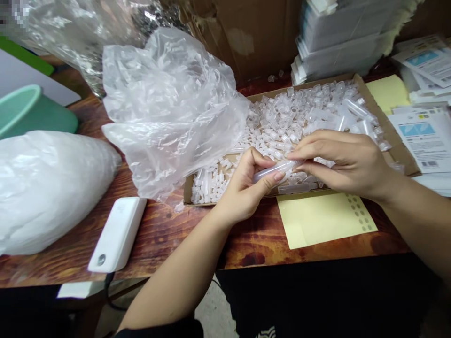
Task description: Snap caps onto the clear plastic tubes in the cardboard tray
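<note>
My left hand (252,185) is closed around a translucent plastic tube (273,171), which lies tilted with its far end up to the right. At that end, the thumb and fingers of my right hand (334,159) pinch the tube's tip; whether a separate small part is between them is hidden. Both hands are above the front of a shallow cardboard tray (398,136). Many clear ring-like caps (282,112) fill its back, small white plastic pieces (218,180) lie at its left, and more tubes (357,109) rest at the right.
A crumpled clear plastic bag (169,103) overlaps the tray's left side. Further left are a full white bag (52,188), a green tub (42,112) and a white power bank (118,232) with a cable. Yellow paper (317,220) lies in front; printed cards (426,134) and stacked packets (341,47) stand right.
</note>
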{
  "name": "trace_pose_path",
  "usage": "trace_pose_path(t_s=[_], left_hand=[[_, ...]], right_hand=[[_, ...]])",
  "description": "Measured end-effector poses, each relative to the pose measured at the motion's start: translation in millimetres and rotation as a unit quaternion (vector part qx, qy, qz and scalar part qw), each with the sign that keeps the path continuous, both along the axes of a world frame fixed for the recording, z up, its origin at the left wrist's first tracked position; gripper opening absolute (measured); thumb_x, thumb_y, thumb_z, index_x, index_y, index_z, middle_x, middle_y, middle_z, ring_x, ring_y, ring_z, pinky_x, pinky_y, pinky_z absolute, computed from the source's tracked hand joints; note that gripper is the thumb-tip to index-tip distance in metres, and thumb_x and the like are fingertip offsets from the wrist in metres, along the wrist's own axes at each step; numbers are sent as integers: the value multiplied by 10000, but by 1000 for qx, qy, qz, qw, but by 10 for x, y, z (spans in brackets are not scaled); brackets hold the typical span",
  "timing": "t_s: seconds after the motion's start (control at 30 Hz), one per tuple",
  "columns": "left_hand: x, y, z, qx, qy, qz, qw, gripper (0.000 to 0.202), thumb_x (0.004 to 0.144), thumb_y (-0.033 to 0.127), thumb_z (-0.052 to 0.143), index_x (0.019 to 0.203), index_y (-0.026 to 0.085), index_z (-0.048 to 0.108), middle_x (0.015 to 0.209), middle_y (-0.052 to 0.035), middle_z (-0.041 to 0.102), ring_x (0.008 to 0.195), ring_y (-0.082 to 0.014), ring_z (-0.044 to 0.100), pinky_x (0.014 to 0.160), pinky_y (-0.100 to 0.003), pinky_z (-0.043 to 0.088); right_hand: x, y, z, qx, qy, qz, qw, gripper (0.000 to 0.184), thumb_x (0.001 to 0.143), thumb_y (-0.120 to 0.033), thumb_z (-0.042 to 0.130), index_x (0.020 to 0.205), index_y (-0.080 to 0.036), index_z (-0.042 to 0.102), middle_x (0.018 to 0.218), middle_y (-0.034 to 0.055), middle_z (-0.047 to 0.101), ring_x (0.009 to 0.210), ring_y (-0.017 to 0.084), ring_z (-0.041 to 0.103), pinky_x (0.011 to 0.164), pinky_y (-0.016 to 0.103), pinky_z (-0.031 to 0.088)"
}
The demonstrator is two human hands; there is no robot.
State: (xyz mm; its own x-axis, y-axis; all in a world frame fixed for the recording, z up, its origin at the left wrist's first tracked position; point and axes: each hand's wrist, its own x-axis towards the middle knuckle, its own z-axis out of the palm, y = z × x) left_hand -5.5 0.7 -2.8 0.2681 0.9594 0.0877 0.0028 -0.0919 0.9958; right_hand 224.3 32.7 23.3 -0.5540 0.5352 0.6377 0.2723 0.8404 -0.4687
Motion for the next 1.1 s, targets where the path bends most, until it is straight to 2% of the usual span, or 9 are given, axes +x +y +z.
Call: trace_pose_path(t_s=[0.1, 0.2, 0.37, 0.47, 0.77, 0.87, 0.93, 1.03, 1.1], left_hand=[[-33, -14, 20, 22, 6, -33, 999, 288, 900, 355, 765, 914, 219, 512, 881, 10, 578, 721, -108, 511, 655, -258, 401], [-30, -25, 42, 13, -11, -52, 998, 288, 894, 334, 776, 905, 213, 515, 891, 10, 578, 715, -100, 511, 647, -253, 400], [24, -44, 65, -92, -106, -85, 987, 351, 874, 374, 800, 899, 227, 482, 731, 64, 514, 540, -63, 426, 525, -226, 341], [43, -55, 90, -128, -136, -91, 978, 370, 854, 356, 823, 887, 226, 478, 652, 85, 490, 501, -54, 405, 495, -205, 314], [55, -33, 89, -185, -175, -115, 960, 346, 879, 340, 792, 895, 227, 465, 622, 89, 485, 491, -52, 384, 477, -178, 303], [36, -57, 58, -104, -115, -102, 983, 279, 931, 306, 721, 906, 231, 454, 715, 63, 519, 529, -61, 412, 494, -197, 343], [33, -93, 49, 32, -21, -74, 997, 235, 937, 234, 698, 918, 228, 464, 807, 32, 555, 625, -81, 498, 565, -221, 416], [33, -137, 64, 233, 120, -52, 964, 210, 939, 145, 659, 930, 228, 467, 877, 5, 570, 777, -117, 583, 680, -255, 482], [-1, -122, 95, 284, 176, -51, 941, 190, 952, 166, 652, 970, 231, 475, 882, 6, 577, 769, -119, 585, 678, -257, 486]], right_hand=[[-24, -42, 19, -41, -16, -8, 999, 116, 991, -257, 638, 928, -246, 735, 891, 16, 752, 829, 170, 707, 741, 313, 568], [-29, -76, 49, -130, -49, -8, 990, 387, 1064, -326, 508, 710, -222, 623, 651, -7, 630, 637, 135, 618, 626, 285, 506], [-36, -127, 59, -112, -27, -26, 993, 157, 946, -345, 692, 1022, -219, 637, 931, 37, 663, 786, 166, 619, 681, 303, 500], [-54, -157, 39, -143, -44, -34, 988, 162, 1020, -348, 586, 921, -223, 619, 750, -2, 600, 654, 139, 563, 610, 290, 452], [-63, -169, 23, -116, -42, -50, 991, 119, 985, -335, 629, 927, -232, 643, 796, 13, 647, 670, 156, 584, 637, 308, 461], [-83, -181, 48, -147, -21, -48, 988, 108, 966, -335, 631, 967, -231, 656, 878, 38, 674, 734, 173, 599, 670, 323, 464], [-99, -190, 69, -251, -24, -44, 967, 225, 992, -420, 596, 896, -223, 646, 744, 11, 611, 649, 150, 541, 610, 307, 425], [-113, -196, 118, -437, -25, -4, 899, 467, 996, -631, 521, 795, -218, 602, 553, -46, 434, 507, 117, 406, 501, 284, 337], [-99, -185, 171, -456, -32, -3, 890, 507, 977, -677, 521, 774, -219, 598, 539, -46, 425, 504, 118, 406, 495, 285, 332]])
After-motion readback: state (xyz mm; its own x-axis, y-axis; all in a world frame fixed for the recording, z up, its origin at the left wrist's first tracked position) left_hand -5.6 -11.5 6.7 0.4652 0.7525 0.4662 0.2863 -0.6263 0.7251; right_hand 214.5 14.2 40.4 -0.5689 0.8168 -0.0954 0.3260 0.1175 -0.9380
